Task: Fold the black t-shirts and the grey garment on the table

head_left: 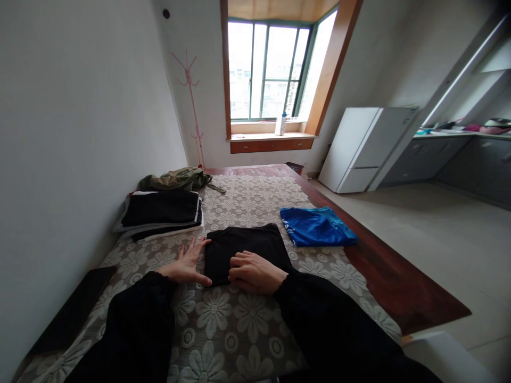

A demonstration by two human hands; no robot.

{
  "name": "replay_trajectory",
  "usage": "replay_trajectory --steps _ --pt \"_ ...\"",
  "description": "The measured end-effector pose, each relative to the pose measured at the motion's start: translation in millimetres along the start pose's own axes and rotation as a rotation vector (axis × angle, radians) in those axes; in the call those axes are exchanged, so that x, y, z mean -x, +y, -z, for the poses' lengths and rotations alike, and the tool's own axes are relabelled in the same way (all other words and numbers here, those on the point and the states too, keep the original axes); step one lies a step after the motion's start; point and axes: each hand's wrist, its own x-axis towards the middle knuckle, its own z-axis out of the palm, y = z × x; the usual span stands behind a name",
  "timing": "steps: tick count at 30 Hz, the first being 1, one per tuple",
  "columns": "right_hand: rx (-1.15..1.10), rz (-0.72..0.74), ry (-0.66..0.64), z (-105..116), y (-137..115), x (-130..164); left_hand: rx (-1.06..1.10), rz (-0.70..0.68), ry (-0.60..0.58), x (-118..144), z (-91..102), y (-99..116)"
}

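A black folded garment lies flat on the patterned cover in front of me; its exact kind is not clear. My left hand is at its left side, fingers spread and stretched, with fingertips and thumb touching that edge. Curled fingers of my right hand rest on the garment's near part. Whether they pinch any cloth is hidden beneath the hand. To the right lies a folded blue garment with white print. A stack of folded clothes, black on top with grey and white layers below, sits at the left.
Behind the stack lies a crumpled olive-green cloth item with a strap. The floral lace cover spreads over a dark red wooden surface. A dark flat object lies by the left wall. Beyond stand a pink coat rack and white fridge.
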Motion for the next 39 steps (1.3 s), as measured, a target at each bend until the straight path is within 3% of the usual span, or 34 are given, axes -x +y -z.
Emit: replay_trajectory --steps 10,18,26,31,39 --pt "-0.194 -0.094 -0.052 11.7 15.8 7.9 -0.004 -0.012 0.003 0.4 1.2 -2.0" --pt "-0.166 -0.142 -0.092 15.9 12.7 11.2 0.007 0.003 0.012 -0.3 0.9 0.7" --pt "-0.346 -0.204 -0.012 15.6 15.8 12.2 0.016 -0.008 0.033 1.0 -0.9 4.4" --pt "-0.207 -0.329 0.1 2.6 14.7 13.9 0.032 -0.068 0.137 -3.9 -10.1 21.0" --pt "-0.156 -0.368 0.023 -10.9 17.3 16.4 -0.069 -0.217 0.168 -5.2 -16.2 36.6"
